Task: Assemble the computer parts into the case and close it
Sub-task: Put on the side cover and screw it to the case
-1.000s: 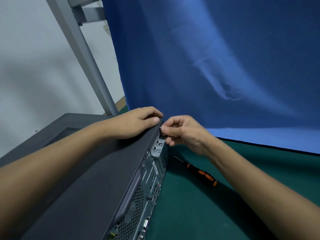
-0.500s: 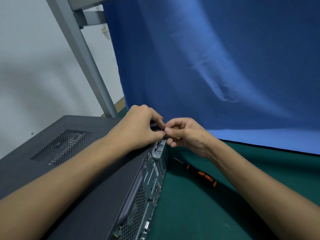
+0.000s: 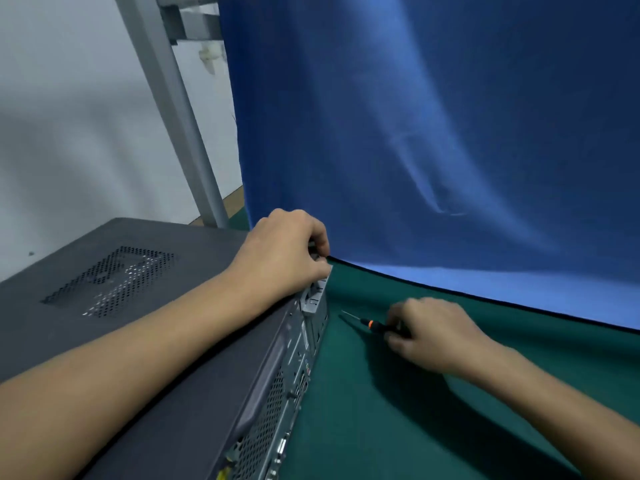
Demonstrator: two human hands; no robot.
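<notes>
The left hand (image 3: 284,252) curls its fingers over the rear corner of the dark grey metal computer case (image 3: 156,327), probably to steady the lid. The right hand (image 3: 431,336) has its fingers clamped on the black orange-ringed screwdriver (image 3: 375,325), which lies on the green mat (image 3: 363,438), I think for tightening.

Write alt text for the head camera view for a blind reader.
A person's left hand grips the far rear corner of a closed dark grey computer case, while the right hand grasps a screwdriver on the green mat.

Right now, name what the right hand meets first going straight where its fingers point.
The black-and-orange screwdriver, already touching the right hand; beyond it, probably the dark grey metal computer case.
</notes>
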